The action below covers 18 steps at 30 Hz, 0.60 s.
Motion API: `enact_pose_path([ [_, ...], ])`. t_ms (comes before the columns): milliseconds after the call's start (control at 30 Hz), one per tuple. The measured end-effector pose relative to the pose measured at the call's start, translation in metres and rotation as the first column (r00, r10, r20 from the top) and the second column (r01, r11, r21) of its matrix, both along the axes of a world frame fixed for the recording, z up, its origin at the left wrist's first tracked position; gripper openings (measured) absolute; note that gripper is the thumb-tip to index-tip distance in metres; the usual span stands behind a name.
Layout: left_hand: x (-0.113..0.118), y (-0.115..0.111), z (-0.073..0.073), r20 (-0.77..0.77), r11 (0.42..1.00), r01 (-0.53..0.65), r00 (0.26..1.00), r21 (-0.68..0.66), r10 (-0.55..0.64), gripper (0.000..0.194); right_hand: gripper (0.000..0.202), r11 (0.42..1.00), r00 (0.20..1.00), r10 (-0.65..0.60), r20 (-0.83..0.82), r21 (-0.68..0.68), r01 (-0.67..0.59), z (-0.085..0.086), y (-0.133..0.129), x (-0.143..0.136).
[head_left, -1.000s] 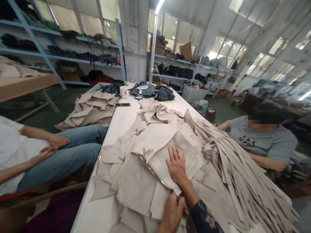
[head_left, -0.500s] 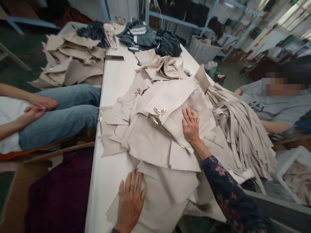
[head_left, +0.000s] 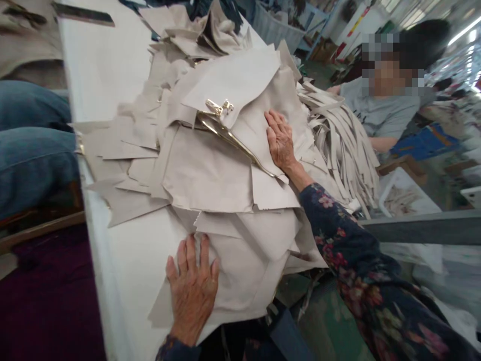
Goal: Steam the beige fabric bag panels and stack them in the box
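Observation:
My left hand (head_left: 193, 286) lies flat with fingers spread on the lower beige piece (head_left: 244, 265), close to the table's near end. Farther up and to the right, my right hand (head_left: 280, 140) rests palm down on the upper beige piece, its fingers extended. Beside it, a gold zipper (head_left: 236, 141) with metal pulls (head_left: 220, 108) runs diagonally over the layered pieces. A pale flap (head_left: 233, 75) lies above the zipper. More cut pieces (head_left: 131, 135) overlap at the left. Neither hand grips anything.
Beige straps (head_left: 338, 140) hang in a bundle at the right, near a seated person (head_left: 387, 105). A phone (head_left: 84, 14) lies on the white table (head_left: 124, 260) at the upper left. Another person's jeans-clad legs (head_left: 35, 150) are at the left edge. A white bin (head_left: 408, 193) stands at the right.
The view has turned right and downward, so the pile appears farther left and higher. Both my hands remain flat on the beige pieces.

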<state>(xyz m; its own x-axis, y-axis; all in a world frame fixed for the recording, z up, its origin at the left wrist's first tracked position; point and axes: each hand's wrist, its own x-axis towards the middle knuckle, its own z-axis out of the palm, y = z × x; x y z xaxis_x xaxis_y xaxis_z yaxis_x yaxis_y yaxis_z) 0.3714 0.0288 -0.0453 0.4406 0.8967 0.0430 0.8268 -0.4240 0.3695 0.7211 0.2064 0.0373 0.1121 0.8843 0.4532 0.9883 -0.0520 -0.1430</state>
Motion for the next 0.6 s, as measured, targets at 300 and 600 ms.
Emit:
enact_pose_path([
  [300, -0.002, -0.004, -0.010, 0.083, 0.999, 0.025, 0.996, 0.021, -0.026, 0.060, 0.056, 0.997, 0.997, 0.074, -0.019, 0.018, -0.074, -0.021, 0.016, 0.030],
  [600, -0.003, -0.010, -0.020, 0.060, 0.974, 0.024, 0.997, 0.225, -0.038, 0.056, 0.041, 1.000, 0.997, 0.001, -0.081, 0.025, 0.001, 0.006, -0.009, -0.008],
])
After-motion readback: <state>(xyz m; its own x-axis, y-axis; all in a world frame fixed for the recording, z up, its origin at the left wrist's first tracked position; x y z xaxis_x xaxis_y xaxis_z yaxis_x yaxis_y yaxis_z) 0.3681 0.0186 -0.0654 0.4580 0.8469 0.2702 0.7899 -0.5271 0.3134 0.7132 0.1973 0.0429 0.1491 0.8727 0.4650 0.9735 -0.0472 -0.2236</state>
